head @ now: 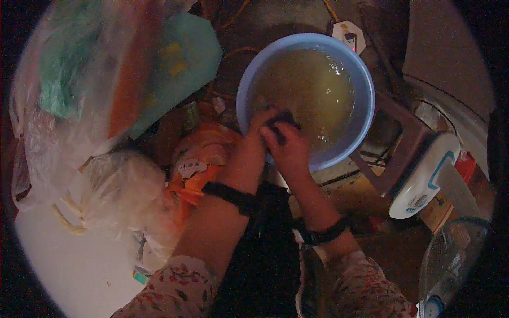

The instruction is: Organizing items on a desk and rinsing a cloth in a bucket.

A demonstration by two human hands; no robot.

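Both hands meet over the near left part of a blue plastic basin (245,89), which holds murky yellowish-brown water (294,79). A small dark object (287,118) sits between them; dim light hides what it is. My right hand (292,149) pinches it with bent fingers. My left hand (262,121) is closed around its other side, the fingers partly hidden. Each forearm wears a black band, the left band (230,196) higher up the arm than the right band (324,234).
Plastic bags (75,131) and an orange bag (203,159) crowd the left, above a white surface (67,254). A white power strip (350,37) with a red light lies behind the basin. Right stand a brown frame (401,135) and a white appliance part (417,179).
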